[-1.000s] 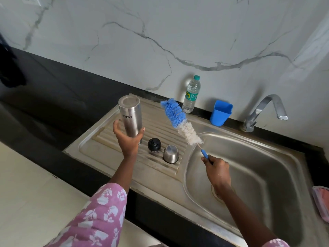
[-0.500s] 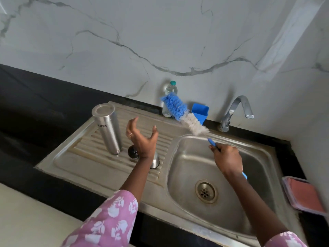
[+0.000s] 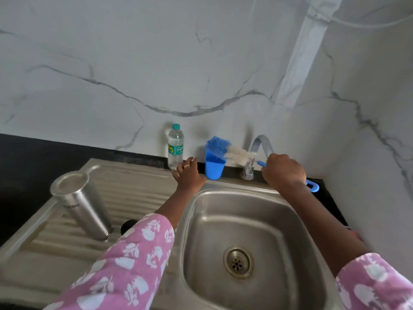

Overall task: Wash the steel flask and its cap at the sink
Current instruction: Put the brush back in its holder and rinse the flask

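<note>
The steel flask point(image 3: 83, 205) stands upside down on the ribbed drainboard point(image 3: 138, 186), left of the sink basin point(image 3: 241, 222). A black cap point(image 3: 127, 225) peeks out beside it, mostly hidden by my left sleeve. My left hand point(image 3: 188, 174) is stretched toward the back, empty, fingers near the blue cup point(image 3: 214, 167) and the water bottle point(image 3: 175, 146). My right hand point(image 3: 283, 172) grips the blue handle of the bottle brush point(image 3: 228, 152), whose bristle head lies over the cup's mouth.
The tap point(image 3: 260, 151) rises behind the basin, partly behind my right hand. The drain point(image 3: 238, 261) sits in the dry basin. Black countertop point(image 3: 33, 157) runs along the marble wall. A wall corner closes in at the right.
My left hand moved from above the caps to the back by the blue cup. My right hand carried the brush back, its head now at the cup. The view shifted right.
</note>
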